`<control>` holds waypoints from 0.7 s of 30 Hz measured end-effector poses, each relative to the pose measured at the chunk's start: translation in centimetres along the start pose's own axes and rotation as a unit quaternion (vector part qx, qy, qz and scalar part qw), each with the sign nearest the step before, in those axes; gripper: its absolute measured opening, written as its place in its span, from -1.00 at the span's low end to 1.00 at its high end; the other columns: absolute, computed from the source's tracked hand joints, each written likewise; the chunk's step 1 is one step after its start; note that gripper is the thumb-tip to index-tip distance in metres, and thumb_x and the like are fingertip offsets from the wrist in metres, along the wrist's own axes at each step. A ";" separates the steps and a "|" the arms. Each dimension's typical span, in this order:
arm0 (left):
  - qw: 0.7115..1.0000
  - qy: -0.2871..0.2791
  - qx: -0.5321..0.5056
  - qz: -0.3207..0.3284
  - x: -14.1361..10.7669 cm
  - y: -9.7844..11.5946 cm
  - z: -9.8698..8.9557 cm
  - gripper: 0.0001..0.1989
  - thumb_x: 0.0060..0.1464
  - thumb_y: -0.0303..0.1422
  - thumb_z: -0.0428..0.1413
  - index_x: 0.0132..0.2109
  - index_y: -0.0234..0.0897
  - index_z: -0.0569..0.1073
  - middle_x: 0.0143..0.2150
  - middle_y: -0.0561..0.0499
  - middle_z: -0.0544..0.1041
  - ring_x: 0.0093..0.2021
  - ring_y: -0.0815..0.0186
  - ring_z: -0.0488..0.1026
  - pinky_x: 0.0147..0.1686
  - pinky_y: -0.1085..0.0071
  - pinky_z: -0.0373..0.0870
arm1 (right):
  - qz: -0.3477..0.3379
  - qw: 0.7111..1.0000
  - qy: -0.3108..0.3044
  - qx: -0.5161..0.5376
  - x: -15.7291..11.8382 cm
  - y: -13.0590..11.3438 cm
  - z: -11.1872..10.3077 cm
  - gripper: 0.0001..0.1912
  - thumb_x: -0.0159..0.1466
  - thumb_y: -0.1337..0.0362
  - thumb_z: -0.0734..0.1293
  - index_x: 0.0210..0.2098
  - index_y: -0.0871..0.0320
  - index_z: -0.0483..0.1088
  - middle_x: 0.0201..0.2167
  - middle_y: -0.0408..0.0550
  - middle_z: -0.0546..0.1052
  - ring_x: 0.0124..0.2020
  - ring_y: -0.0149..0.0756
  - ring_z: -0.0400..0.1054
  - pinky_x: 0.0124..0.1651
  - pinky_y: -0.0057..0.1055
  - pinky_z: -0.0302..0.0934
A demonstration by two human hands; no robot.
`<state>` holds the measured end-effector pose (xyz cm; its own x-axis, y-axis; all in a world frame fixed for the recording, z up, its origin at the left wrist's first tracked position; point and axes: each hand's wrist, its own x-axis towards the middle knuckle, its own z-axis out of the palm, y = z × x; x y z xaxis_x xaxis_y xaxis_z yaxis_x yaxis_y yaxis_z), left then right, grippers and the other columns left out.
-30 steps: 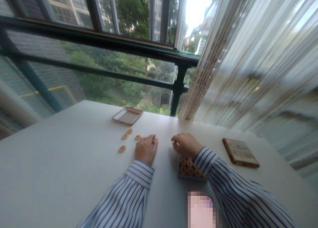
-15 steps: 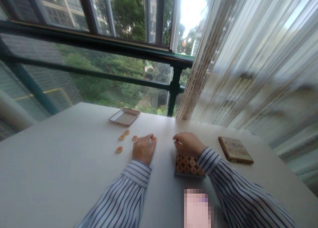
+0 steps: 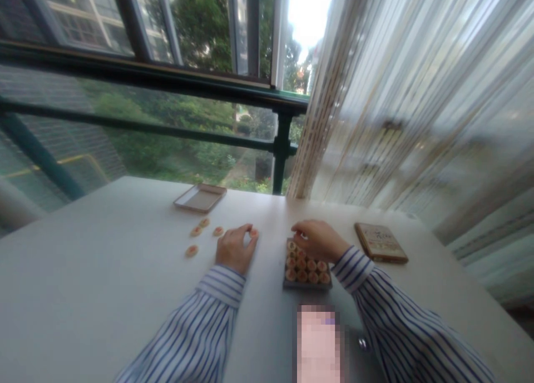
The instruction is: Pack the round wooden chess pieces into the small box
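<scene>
Thumb and fingers of my left hand [image 3: 235,248] close on a round wooden piece [image 3: 254,233] with red marking, low over the white table [image 3: 137,272]. My right hand [image 3: 319,239] hovers over the upper part of a box of round pieces [image 3: 307,283], its fingertips curled together; whatever they hold, if anything, is too small to make out. Rows of pieces fill the visible part of the box, and the hand hides its upper right. Left of my left hand lie several loose pieces, one nearest it [image 3: 218,231] and one lower down [image 3: 191,251].
An empty shallow tray [image 3: 200,209] lies at the table's back edge. To the right is a flat wooden box lid [image 3: 381,243]. A blurred-out phone-like object [image 3: 319,344] is at the front. Behind the table stand a green railing [image 3: 282,144] and a string curtain [image 3: 354,122].
The view has shifted slightly, moving the table items left in the picture. My right hand has moved a little up and away from the box, so more of its pieces show.
</scene>
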<state>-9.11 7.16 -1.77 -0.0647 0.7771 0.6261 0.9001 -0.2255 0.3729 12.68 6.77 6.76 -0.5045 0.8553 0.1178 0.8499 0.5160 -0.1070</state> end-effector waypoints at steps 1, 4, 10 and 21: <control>1.000 -0.003 -0.002 0.002 0.0 0.1 -0.1 -0.71 -0.01 -0.25 -0.02 -0.20 -0.30 0.44 -0.29 -0.08 0.54 -0.25 0.19 0.43 -0.21 0.29 0.27 | 0.002 1.000 0.004 0.003 -0.2 0.1 -0.1 -0.69 0.18 0.22 0.14 -0.15 0.13 0.38 -0.25 -0.06 0.50 -0.22 -0.28 0.33 -0.18 -0.40 0.11; 1.000 -0.009 -0.014 0.009 0.0 0.5 -0.3 -0.72 -0.01 -0.25 -0.01 -0.19 -0.29 0.44 -0.28 -0.07 0.54 -0.25 0.20 0.43 -0.21 0.29 0.28 | 0.011 1.000 0.011 0.015 -0.7 0.3 -0.3 -0.70 0.17 0.24 0.14 -0.15 0.13 0.38 -0.25 -0.06 0.50 -0.23 -0.30 0.33 -0.18 -0.41 0.11; 0.999 -0.025 -0.035 0.012 -0.3 1.5 -0.6 -0.72 0.00 -0.23 0.00 -0.17 -0.27 0.42 -0.26 -0.05 0.53 -0.23 0.21 0.42 -0.20 0.30 0.29 | 0.018 0.999 0.025 0.039 -1.5 0.7 -0.7 -0.69 0.18 0.24 0.14 -0.14 0.14 0.38 -0.25 -0.06 0.49 -0.24 -0.33 0.33 -0.17 -0.43 0.10; 0.996 -0.047 -0.068 0.040 -0.6 4.8 -0.9 -0.73 -0.01 -0.26 0.02 -0.15 -0.24 0.40 -0.22 -0.02 0.52 -0.19 0.21 0.41 -0.17 0.28 0.30 | 0.027 0.996 0.059 0.067 -2.8 1.1 -0.7 -0.69 0.19 0.22 0.13 -0.15 0.15 0.39 -0.27 -0.07 0.50 -0.26 -0.34 0.33 -0.18 -0.44 0.12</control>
<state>-5.15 5.05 0.23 0.0506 0.8034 0.5933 0.8338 -0.3610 0.4178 15.09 4.89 7.01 -0.4305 0.8745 0.2234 0.8433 0.4779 -0.2460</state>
